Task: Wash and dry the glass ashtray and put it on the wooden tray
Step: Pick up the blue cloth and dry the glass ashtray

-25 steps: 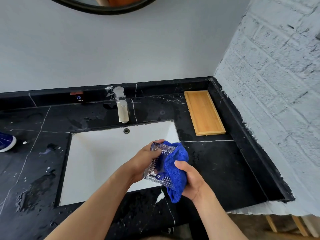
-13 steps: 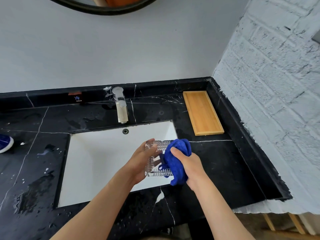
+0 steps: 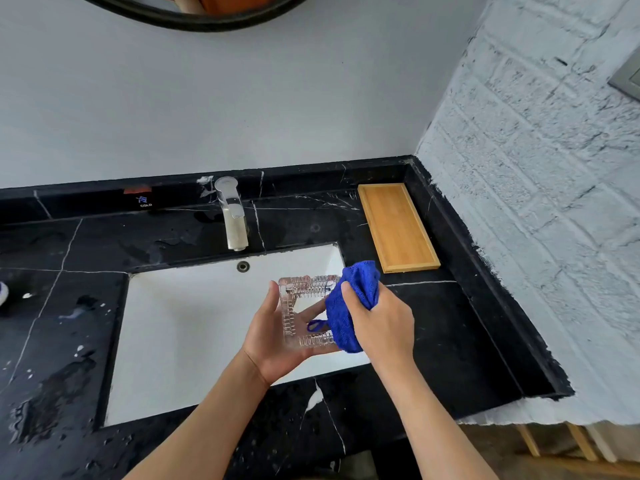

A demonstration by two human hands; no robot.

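The square ribbed glass ashtray (image 3: pixel 302 308) lies open side up in my left hand (image 3: pixel 273 344), held from below over the right part of the white sink (image 3: pixel 194 327). My right hand (image 3: pixel 381 323) grips a bunched blue cloth (image 3: pixel 356 299) and presses it against the ashtray's right side. A small loop of the cloth hangs inside the ashtray. The wooden tray (image 3: pixel 396 226) lies bare on the black counter at the back right, beside the wall corner.
A chrome tap (image 3: pixel 232 213) stands behind the sink. The black marble counter (image 3: pixel 446 327) is wet, with water drops on its left side. A white brick wall (image 3: pixel 540 202) bounds the right. A blue and white object sits at the far left edge.
The ashtray has turned from upright on its edge to flat with its open side up. The cloth moved from wrapping its right face to its right rim.
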